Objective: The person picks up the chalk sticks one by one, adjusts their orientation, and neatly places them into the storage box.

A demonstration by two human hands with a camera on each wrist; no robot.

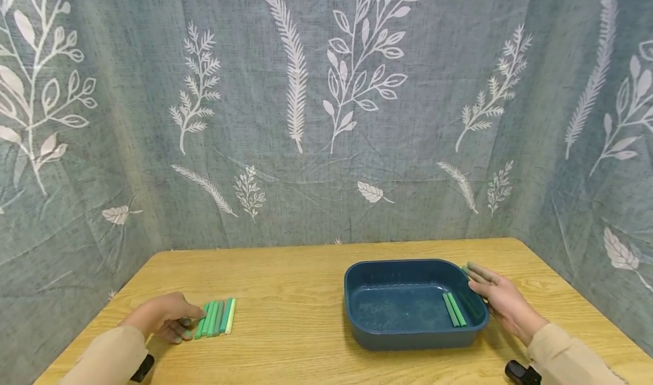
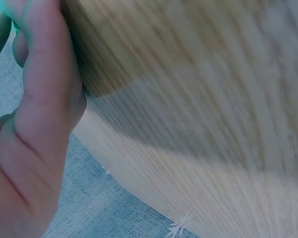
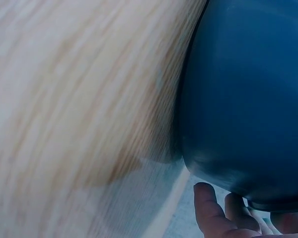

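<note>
At the left of the table, a row of chalk sticks (image 1: 216, 318) lies side by side in greens, with a pale yellow one at its right end. My left hand (image 1: 170, 316) pinches the green chalk stick (image 1: 198, 333) at the row's left end; its fingertips look tinted green. In the left wrist view, green shows at the top corner by the fingertips. On the right stands a dark blue tub (image 1: 403, 339), two green chalk sticks (image 1: 454, 309) inside. With fingers fairly straight, my right hand (image 1: 502, 300) rests at the tub's right rim. Green shows at its fingertips; whether stain or chalk is unclear.
The light wooden table (image 1: 291, 294) spans the front, bare between the row and the tub. A grey-blue curtain (image 1: 316, 203) with white leaf prints closes in the back and both sides.
</note>
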